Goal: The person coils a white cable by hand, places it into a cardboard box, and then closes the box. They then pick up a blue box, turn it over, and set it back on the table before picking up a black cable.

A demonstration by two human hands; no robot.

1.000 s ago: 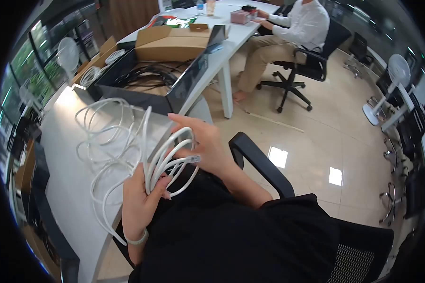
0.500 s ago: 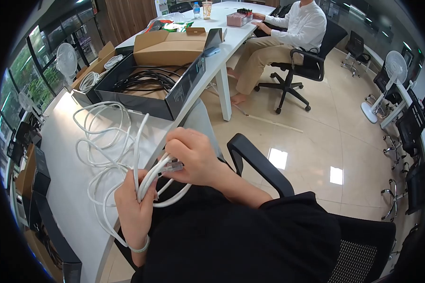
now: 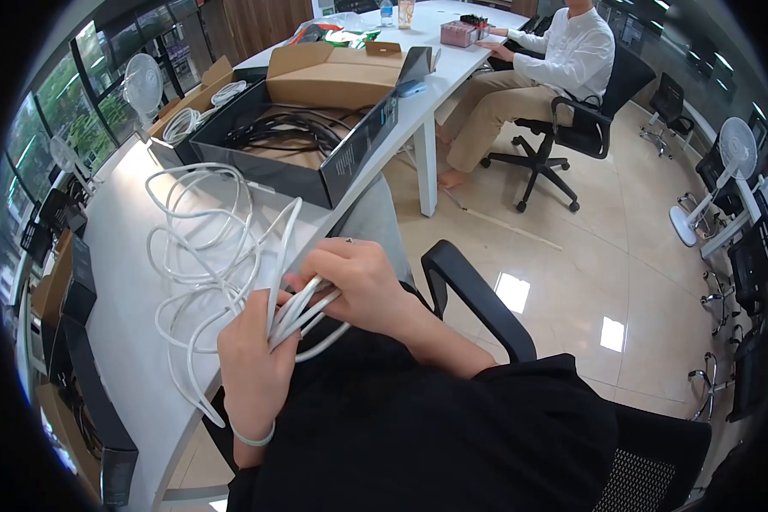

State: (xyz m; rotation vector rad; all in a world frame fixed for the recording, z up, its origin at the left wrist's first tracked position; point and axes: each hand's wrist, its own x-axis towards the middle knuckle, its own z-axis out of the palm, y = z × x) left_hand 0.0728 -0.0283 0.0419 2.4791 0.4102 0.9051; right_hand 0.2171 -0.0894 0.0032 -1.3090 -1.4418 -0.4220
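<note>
Both hands are gathered on a white network cable [image 3: 295, 314] above the table's near edge. Several strands of it pass through my left hand [image 3: 256, 358], whose thumb and fingers are closed round them. My right hand [image 3: 358, 282] is closed on the same bundle just to the right, with its fingertips partly hidden behind the strands. One loop hangs below the hands against the black clothing. The rest of the cable lies in loose, tangled loops on the white table [image 3: 119, 290] to the left. The clear plug at the cable's end is hidden now.
A black open box [image 3: 264, 179] holding dark cables stands beyond the loops. Beside it is a smaller box with coiled white cables [image 3: 181, 126]. More boxes [image 3: 85, 384] line the left edge. A seated person [image 3: 572, 60] is across the table; a chair armrest [image 3: 478, 299] is at my right.
The right fingers have moved further round the strands, and the clear plug that showed between them is out of sight. The view has shifted slightly, so the surroundings appear further right.
</note>
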